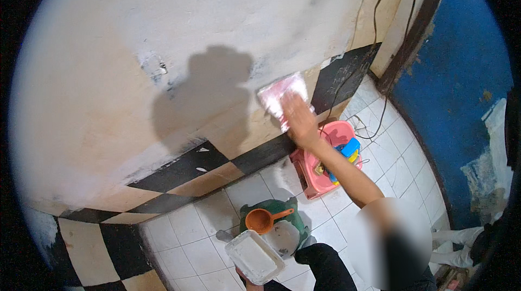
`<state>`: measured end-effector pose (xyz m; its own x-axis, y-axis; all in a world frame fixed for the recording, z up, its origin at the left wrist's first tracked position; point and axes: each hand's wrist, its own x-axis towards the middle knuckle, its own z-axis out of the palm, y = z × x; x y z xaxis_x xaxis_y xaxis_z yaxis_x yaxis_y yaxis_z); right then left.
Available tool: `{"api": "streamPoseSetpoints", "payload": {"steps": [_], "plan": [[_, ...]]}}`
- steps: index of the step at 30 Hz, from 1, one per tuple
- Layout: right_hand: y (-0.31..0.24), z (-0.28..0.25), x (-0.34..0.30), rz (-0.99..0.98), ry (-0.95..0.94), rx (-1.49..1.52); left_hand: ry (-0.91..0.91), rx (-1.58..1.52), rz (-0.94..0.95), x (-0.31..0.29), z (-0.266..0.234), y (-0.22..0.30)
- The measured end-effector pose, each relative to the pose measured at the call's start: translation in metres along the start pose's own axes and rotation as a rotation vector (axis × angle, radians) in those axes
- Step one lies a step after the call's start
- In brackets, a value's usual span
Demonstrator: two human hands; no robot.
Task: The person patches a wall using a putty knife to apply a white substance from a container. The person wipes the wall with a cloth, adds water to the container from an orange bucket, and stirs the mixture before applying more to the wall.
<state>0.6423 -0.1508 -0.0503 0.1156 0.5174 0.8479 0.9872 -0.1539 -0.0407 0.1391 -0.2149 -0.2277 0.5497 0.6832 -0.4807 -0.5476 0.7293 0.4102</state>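
My right hand [297,116] reaches up to the wall, its fingers stretched over a flat, squarish pink sheet [275,94] smeared with white. Hand and sheet are against the wall, at the border between the pale coating and the painted checks. The hand is slightly blurred, and the thumb's grip is hidden. Low in the view, my left hand [248,281] holds a white rectangular tub [254,258] by its near edge. Something whitish lies inside the tub. Most of that hand is cut off or hidden under the tub.
A green stool or basin [296,215] carries an orange dipper [259,220] beyond the tub. Under my right arm stands a pink plastic stool [312,182] with blue and yellow things. Dark cables [374,25] hang along the wall. A blue door or panel [456,74] is at right.
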Motion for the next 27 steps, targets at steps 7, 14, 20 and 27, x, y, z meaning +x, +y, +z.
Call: {"api": "streamPoseSetpoints", "payload": {"steps": [7, 14, 20, 27], "plan": [[0.094, -0.058, 0.111, 0.019, 0.332, -0.233, 0.002, 0.021, -0.025, -0.001, -0.005, -0.002], [0.033, 0.005, -0.024, -0.052, -0.139, -0.042, -0.011, 0.019, -0.052, 0.003, -0.001, -0.007], [0.050, -0.039, 0.045, 0.055, 0.231, -0.130, -0.009, 0.009, -0.050, -0.004, 0.003, -0.012], [-0.002, 0.050, -0.005, 0.179, 0.091, -0.024, -0.015, 0.009, -0.089, -0.002, 0.001, -0.014]]}}
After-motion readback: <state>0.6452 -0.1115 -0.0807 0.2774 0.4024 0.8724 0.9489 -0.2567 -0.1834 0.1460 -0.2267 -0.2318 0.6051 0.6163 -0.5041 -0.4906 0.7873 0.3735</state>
